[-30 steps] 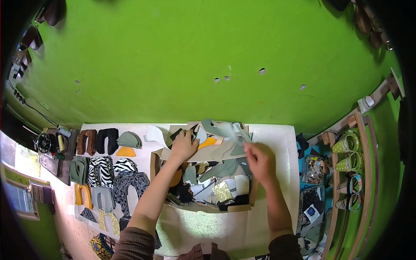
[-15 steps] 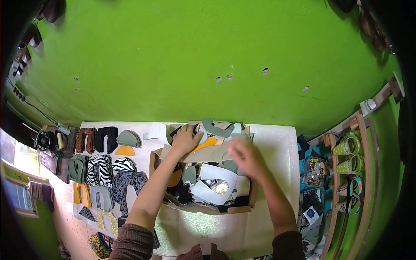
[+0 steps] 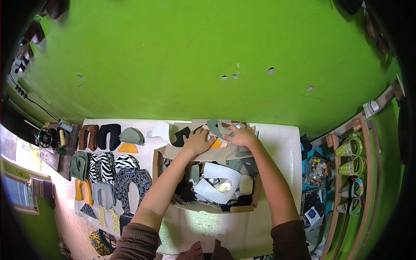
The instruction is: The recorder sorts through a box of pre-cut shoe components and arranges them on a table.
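Observation:
A cardboard box point(image 3: 256, 203) full of cut shoe-material pieces lies on the table in front of me. Its raised far flap carries more offcuts. My left hand point(image 3: 200, 141) rests with spread fingers on this far pile, beside a dark green piece point(image 3: 181, 137) and an orange-yellow piece point(image 3: 216, 144). To its right, my right hand point(image 3: 241, 135) pinches the edge of a beige curved piece point(image 3: 224, 130), which overlaps an olive green curved piece point(image 3: 213, 126). Nearer me in the box sits a large white U-shaped piece point(image 3: 223, 173).
Sorted stacks of U-shaped pieces, including zebra-striped ones point(image 3: 102, 168), cover the table's left side. A sewing machine point(image 3: 44, 138) stands beyond them. Tubs of small parts point(image 3: 316, 171) and a wooden rack of green sandals point(image 3: 350, 147) are at right. A green wall point(image 3: 173, 65) rises behind.
My right hand has moved from above the box onto the far pile and taken the beige curved piece. My left hand has spread its fingers and shifted slightly toward me.

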`<state>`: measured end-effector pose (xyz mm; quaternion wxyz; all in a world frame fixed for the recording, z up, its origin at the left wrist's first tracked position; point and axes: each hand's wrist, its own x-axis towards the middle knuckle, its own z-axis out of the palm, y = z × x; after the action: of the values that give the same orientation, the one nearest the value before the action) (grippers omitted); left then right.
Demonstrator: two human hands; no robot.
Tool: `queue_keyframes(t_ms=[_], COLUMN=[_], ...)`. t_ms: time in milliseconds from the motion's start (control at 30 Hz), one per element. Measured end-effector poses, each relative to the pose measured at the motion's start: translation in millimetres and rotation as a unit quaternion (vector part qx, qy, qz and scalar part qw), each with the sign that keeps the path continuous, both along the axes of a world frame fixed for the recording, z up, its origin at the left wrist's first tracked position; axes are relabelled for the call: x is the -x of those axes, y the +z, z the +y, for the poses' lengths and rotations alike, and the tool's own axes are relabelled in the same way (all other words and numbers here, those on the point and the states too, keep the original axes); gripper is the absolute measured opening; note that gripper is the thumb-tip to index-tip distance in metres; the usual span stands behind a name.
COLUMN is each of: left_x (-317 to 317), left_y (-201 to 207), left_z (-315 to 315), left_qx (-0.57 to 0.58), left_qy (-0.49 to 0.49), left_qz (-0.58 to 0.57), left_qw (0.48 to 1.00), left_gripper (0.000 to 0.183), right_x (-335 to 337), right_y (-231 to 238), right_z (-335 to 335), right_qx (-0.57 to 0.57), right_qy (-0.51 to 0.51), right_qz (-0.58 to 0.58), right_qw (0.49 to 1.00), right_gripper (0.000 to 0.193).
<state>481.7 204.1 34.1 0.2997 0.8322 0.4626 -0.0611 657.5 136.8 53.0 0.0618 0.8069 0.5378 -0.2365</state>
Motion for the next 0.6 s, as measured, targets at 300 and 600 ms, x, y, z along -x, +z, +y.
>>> queue_keyframes(t_ms=[300,600], left_x=[27,59], left_y=[7,55], left_z=[-17,-75], left_qx=[0.019,0.064], left_qy=[0.014,-0.071], left_qz=[-0.254,-0.243], left_qw=[0.967,0.965], left_gripper=[0.046,0.05], right_x=[22,63], right_y=[9,35], right_z=[-41,-109], right_qx=[-0.261,-0.369], right_qy=[0.052,0.062], right_qz=[0.332,0.279], right_qw=[0.905,0.884], right_gripper=[0.037,0.024])
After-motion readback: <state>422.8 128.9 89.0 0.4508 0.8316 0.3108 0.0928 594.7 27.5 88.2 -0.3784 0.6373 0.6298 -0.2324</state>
